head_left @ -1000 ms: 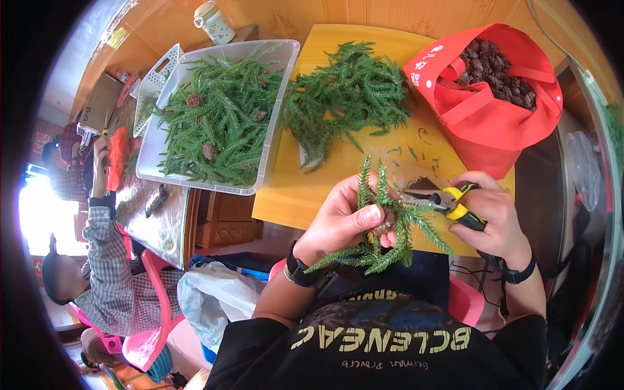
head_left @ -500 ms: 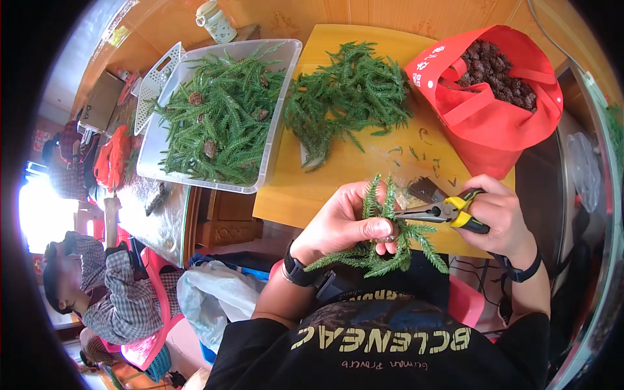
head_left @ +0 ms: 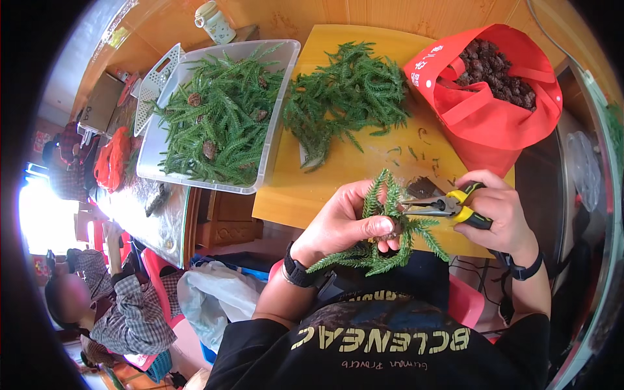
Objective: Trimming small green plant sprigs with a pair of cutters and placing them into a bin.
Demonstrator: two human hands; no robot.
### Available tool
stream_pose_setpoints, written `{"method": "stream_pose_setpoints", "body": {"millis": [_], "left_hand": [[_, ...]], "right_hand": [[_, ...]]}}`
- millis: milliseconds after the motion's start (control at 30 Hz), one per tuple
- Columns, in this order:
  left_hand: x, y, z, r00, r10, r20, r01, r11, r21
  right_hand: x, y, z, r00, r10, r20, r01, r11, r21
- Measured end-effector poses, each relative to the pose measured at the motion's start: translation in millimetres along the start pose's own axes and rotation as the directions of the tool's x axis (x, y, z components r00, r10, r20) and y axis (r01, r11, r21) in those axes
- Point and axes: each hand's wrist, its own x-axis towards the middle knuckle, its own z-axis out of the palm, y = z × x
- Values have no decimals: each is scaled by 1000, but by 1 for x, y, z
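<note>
My left hand [head_left: 354,224] pinches a green artificial pine sprig [head_left: 393,250] with several needled branches. Behind the thumb a brown pine cone [head_left: 388,235] partly shows at the sprig's middle. Yellow-and-black needle-nose pliers [head_left: 458,207] are gripped in my right hand [head_left: 499,211]. Their slim jaws are parted and point left, with the tips at the sprig beside my left fingers. Whether the tips touch a stem cannot be made out. Both hands are above the near edge of the yellow table [head_left: 312,195].
Loose pine sprigs [head_left: 364,84] lie on the table. Left of them stands a clear plastic bin [head_left: 263,179] of sprigs with cones. A red bag [head_left: 500,133] of pine cones stands at the right. Another person [head_left: 133,312] sits at the left; a white cup [head_left: 214,23] is at the back.
The pliers' jaws have opened wider and drawn slightly back to the right. My left hand and the sprig stay nearly in place. The other person has shifted and raised an arm.
</note>
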Motion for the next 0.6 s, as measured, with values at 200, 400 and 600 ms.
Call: {"method": "stream_pose_setpoints", "body": {"millis": [200,400,600], "left_hand": [[-1,-2,0,1000,-5,-1,5,1000,-7],[0,-2,0,999,-29,31,29,1000,10],[1,-2,0,996,-67,65,70,996,-49]], "right_hand": [[-3,1,5,999,48,18,-49,997,62],[-3,4,7,999,34,42,-39,992,123],[-2,8,12,999,27,24,-31,981,191]]}}
